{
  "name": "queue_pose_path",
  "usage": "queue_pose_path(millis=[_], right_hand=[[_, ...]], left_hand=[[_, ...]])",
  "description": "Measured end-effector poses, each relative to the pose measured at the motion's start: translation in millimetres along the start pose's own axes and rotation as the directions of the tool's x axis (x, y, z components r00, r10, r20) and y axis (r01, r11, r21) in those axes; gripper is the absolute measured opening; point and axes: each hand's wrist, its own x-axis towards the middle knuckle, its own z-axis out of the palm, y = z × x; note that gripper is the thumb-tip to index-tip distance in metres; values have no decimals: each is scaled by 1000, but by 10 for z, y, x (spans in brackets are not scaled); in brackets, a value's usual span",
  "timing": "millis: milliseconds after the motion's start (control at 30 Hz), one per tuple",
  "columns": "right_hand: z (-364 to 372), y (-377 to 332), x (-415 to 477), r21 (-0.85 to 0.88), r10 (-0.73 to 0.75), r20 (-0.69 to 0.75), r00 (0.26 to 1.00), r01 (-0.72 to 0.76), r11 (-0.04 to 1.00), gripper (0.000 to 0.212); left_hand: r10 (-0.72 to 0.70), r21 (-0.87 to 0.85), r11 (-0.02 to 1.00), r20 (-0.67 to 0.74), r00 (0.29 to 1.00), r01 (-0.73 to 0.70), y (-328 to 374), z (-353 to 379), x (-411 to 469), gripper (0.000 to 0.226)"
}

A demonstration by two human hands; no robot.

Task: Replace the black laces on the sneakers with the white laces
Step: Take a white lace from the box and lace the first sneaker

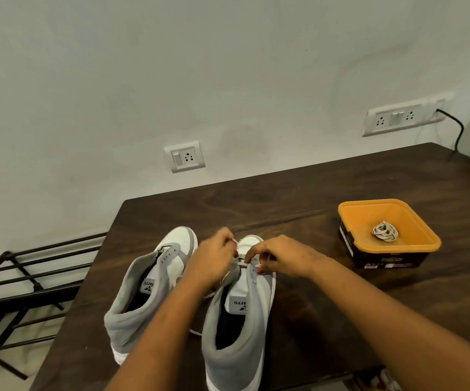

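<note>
Over the right sneaker (pixel 239 311), toe pointing away: left hand (pixel 217 259) and right hand (pixel 283 258) flank its tongue, equally near, each pinching the white lace (pixel 234 270) between them.

A dark brown wooden tabletop (pixel 312 207) carries an orange square plastic tub (pixel 417 224); black metal rack (pixel 16 297) left, white wall socket (pixel 185 157) behind

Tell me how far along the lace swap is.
Done: no black lace shows on either sneaker, and the left sneaker's eyelets stand empty. In hand: the left hand and right hand pinch a white lace at the right sneaker's lowest eyelets. Left: its upper eyelets, then the left sneaker; a spare lace bundle waits in the orange tub.
</note>
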Motion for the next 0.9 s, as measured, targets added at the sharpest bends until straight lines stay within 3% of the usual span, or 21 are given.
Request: queue_pose_path(millis=[33,100,267,333,400,467,500,567,633,700,767,800,833,900], right_hand=[[8,-2,9,-27,-8,-9,1000,7,1000,31],[21,5,21,-55,-14,-15,1000,14,998,31],[39,35,45,-46,-1,-2,1000,1,999,30],[31,57,44,-17,6,6,1000,-6,1000,30],[23,69,45,2,15,12,1000,-15,1000,30],[26,71,44,16,20,14,1000,-20,1000,31],[28,70,46,22,21,14,1000,-22,1000,32],[30,71,46,37,31,12,999,-32,999,33],[30,68,48,50,33,13,999,-34,998,34],[25,64,47,59,32,15,999,-33,998,34],[27,61,42,68,34,18,999,-35,997,33],[30,62,41,68,35,17,999,-36,997,32],[34,62,42,67,37,15,999,-38,997,32],[41,60,44,64,39,14,999,-39,997,32]], left_hand=[[92,259,960,77,993,-109,9,79,-3,16],[140,517,833,148,979,-197,28,129,12,26],[107,589,786,165,980,-185,-7,103,46,28],[105,534,828,154,983,-172,-12,128,17,20],[113,364,923,59,992,-127,-1,92,-2,16],[40,-18,999,-76,996,-42,37,-18,-14,25],[-28,-269,963,-138,990,-11,59,-95,-21,27],[-170,-642,766,-250,953,-32,97,-266,-58,29],[-297,-899,416,-280,913,-140,60,-432,-76,31],[-386,-970,26,-234,892,-243,-26,-596,-92,29],[-434,-947,-141,-204,877,-290,-107,-677,-89,29],[-455,-956,-126,-183,872,-266,-128,-666,-77,30],[-462,-980,-29,-163,872,-199,-135,-627,-62,31],[-386,-918,398,-168,907,-1,-131,-472,-49,32]])
